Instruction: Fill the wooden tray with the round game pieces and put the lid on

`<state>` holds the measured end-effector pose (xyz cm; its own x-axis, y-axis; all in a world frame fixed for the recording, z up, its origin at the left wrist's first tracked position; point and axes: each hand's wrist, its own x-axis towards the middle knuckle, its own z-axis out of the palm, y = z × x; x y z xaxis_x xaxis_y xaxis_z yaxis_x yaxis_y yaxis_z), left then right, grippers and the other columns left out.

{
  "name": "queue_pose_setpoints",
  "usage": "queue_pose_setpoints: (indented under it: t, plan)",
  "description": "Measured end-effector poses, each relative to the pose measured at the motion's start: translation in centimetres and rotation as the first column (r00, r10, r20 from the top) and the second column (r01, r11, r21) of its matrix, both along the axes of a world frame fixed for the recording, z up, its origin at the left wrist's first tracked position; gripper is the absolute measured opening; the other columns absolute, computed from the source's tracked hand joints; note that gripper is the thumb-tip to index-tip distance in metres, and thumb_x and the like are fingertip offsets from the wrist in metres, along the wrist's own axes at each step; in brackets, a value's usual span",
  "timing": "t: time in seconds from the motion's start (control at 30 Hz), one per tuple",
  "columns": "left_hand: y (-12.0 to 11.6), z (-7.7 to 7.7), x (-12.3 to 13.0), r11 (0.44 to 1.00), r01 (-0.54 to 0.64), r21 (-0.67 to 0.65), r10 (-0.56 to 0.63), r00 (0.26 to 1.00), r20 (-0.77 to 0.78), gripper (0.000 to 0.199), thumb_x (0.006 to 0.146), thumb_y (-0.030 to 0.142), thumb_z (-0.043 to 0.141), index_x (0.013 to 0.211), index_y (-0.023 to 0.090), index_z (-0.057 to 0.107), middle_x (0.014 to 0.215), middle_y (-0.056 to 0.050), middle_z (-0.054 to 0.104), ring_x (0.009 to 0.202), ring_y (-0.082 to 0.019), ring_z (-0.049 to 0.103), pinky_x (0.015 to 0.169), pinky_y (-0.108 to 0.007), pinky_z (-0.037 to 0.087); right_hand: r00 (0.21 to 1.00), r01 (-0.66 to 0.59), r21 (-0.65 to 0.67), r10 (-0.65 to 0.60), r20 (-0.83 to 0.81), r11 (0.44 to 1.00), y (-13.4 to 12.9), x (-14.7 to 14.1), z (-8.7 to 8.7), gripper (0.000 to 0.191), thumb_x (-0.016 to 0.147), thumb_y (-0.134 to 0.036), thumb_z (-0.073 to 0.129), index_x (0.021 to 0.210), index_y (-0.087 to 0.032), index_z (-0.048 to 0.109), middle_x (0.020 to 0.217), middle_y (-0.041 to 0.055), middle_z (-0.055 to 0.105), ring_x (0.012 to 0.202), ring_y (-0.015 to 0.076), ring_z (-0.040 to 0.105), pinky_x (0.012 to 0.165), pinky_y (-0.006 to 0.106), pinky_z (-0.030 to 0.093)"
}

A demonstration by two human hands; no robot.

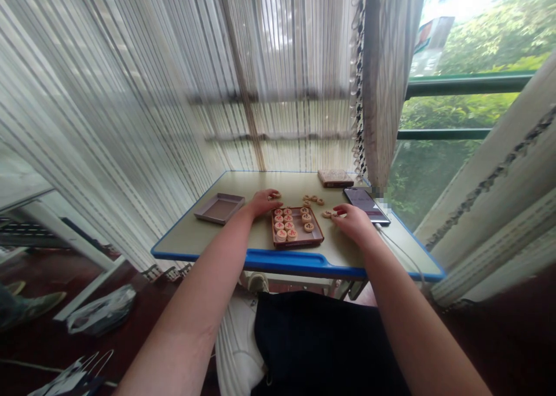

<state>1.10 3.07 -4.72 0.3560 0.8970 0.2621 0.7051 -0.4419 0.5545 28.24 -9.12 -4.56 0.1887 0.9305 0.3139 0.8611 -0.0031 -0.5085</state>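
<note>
A brown open box (313, 232) lies near the table's front edge. Round wooden xiangqi pieces with red characters (289, 226) fill its left side in two columns, and dark-marked pieces (308, 227) form one column at its right. Just beyond the box's back left corner, my left hand (262, 202) has its thumb and fingers curled round a xiangqi piece (277, 195). To the right of the box, my right hand (353, 222) pinches at another piece (334, 215), mostly covered by the fingertips. A loose piece (326, 214) lies beside it.
Several loose pieces (313, 199) lie behind the box. An empty tray-like lid (219, 208) is at the left. A closed flat box (335, 179) sits at the back. The phone (367, 205), with its cable (403, 245), is at the right. A string curtain (278, 124) hangs behind the blue-edged table (256, 242).
</note>
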Motion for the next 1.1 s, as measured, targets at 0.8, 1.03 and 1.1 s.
queue_pose_setpoints:
  t: [0.8, 1.03, 1.1]
  plan:
    - [0.5, -0.2, -0.7, 0.994, -0.007, -0.11, 0.021, 0.992, 0.126, 0.045, 0.062, 0.033, 0.067, 0.104, 0.015, 0.066, 0.09, -0.006, 0.068, 0.083, -0.019, 0.061, 0.078, -0.028, 0.046, 0.973, -0.142, 0.008, 0.138, 0.187, 0.99, 0.5, -0.7, -0.3, 0.026, 0.077, -0.022, 0.05, 0.092, -0.022, 0.071, 0.096, 0.0063, 0.065, 0.087, 0.0193, 0.059, 0.081, 0.027, 0.042]
    - [0.1, 0.0, -0.1, 0.997, -0.04, -0.069, 0.046, 0.995, 0.09, 0.05, 0.068, 0.049, 0.061, 0.103, 0.014, 0.065, 0.095, -0.009, 0.067, 0.088, -0.02, 0.061, 0.078, -0.027, 0.046, 0.944, -0.275, 0.094, 0.251, 0.212, 0.957, 4.2, -1.5, 1.2, 0.026, 0.077, -0.026, 0.053, 0.097, -0.022, 0.07, 0.101, 0.0073, 0.063, 0.09, 0.019, 0.058, 0.085, 0.028, 0.041]
    - [0.0, 0.2, 0.2, 0.995, -0.06, -0.082, 0.064, 0.997, 0.047, 0.06, 0.062, 0.057, 0.063, 0.104, 0.014, 0.065, 0.099, -0.01, 0.066, 0.092, -0.022, 0.06, 0.081, -0.028, 0.045, 0.929, -0.329, 0.075, 0.308, 0.207, 0.941, 5.9, -1.5, 2.1, 0.025, 0.076, -0.022, 0.053, 0.094, -0.022, 0.07, 0.099, 0.0066, 0.064, 0.087, 0.0186, 0.059, 0.083, 0.027, 0.042]
